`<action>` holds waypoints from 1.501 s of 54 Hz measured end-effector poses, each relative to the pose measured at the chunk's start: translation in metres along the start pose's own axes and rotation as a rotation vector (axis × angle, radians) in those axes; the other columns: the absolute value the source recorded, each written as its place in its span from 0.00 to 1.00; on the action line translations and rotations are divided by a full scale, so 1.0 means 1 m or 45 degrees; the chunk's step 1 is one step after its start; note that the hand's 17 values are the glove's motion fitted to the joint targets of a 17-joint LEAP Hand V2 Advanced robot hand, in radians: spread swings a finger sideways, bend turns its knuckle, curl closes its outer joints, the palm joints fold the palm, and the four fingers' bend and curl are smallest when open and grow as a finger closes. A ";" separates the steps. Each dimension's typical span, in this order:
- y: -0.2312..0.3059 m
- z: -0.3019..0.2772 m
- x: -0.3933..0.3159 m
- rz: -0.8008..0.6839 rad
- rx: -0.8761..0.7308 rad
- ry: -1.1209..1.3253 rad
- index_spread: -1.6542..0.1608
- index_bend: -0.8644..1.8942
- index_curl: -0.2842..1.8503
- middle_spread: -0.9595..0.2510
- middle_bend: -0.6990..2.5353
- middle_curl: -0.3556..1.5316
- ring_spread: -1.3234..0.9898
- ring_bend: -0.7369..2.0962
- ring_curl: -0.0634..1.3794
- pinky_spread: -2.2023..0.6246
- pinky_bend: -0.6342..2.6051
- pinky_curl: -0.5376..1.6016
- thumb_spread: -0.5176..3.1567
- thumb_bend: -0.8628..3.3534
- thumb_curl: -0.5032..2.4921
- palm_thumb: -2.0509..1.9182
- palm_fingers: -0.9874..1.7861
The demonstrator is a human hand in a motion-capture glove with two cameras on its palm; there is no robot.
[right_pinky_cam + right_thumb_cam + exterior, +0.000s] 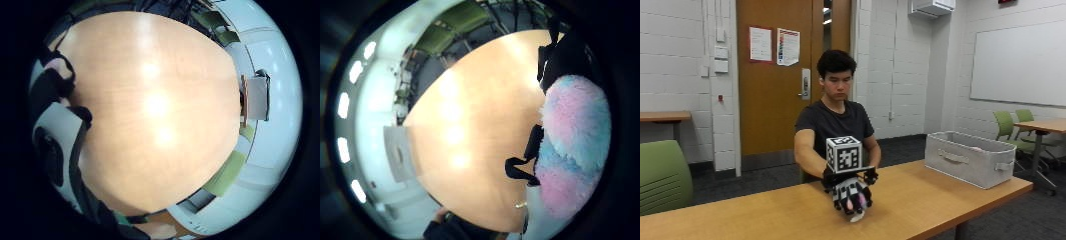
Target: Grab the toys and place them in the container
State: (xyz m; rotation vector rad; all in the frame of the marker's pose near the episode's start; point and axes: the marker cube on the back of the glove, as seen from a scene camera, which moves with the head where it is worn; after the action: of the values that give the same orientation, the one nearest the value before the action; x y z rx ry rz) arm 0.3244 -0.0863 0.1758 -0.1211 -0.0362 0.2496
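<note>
The gloved right hand [850, 196] is above the wooden table [760, 215], its fingers curled around a fluffy pink and blue toy [575, 145]; a little of the toy shows between the fingers. Far to the right, the grey fabric container [969, 158] stands near the table's end.
</note>
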 end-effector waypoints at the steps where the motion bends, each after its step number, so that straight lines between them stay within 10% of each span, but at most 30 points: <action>1: 0.001 -0.007 -0.005 -0.006 -0.006 -0.002 0.69 0.39 0.26 0.50 0.34 0.42 0.39 0.63 0.34 0.64 0.56 0.44 0.44 0.26 0.30 0.65 0.70; 27: 0.037 -0.221 -0.267 -0.249 0.343 -0.057 0.69 0.37 0.30 0.42 0.32 0.46 0.37 0.59 0.34 0.63 0.53 0.45 0.37 0.23 0.37 0.67 0.73; 47: 0.160 -0.223 -0.572 -0.885 0.367 -0.053 0.68 0.37 0.31 0.40 0.31 0.49 0.37 0.58 0.34 0.63 0.52 0.45 0.36 0.22 0.41 0.67 0.73; 71: 0.148 -0.190 -0.583 -1.169 0.222 -0.048 0.68 0.36 0.31 0.38 0.29 0.53 0.37 0.58 0.35 0.63 0.52 0.46 0.37 0.20 0.43 0.67 0.73; 81: 0.178 -0.179 -0.616 -1.008 0.173 0.068 0.70 0.33 0.27 0.58 0.25 0.48 0.44 0.56 0.37 0.67 0.60 0.49 0.39 0.15 0.34 0.46 0.38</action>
State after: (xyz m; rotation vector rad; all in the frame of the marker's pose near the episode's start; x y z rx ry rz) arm -0.3060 -0.0890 -0.0367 0.0276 -0.0124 -0.5415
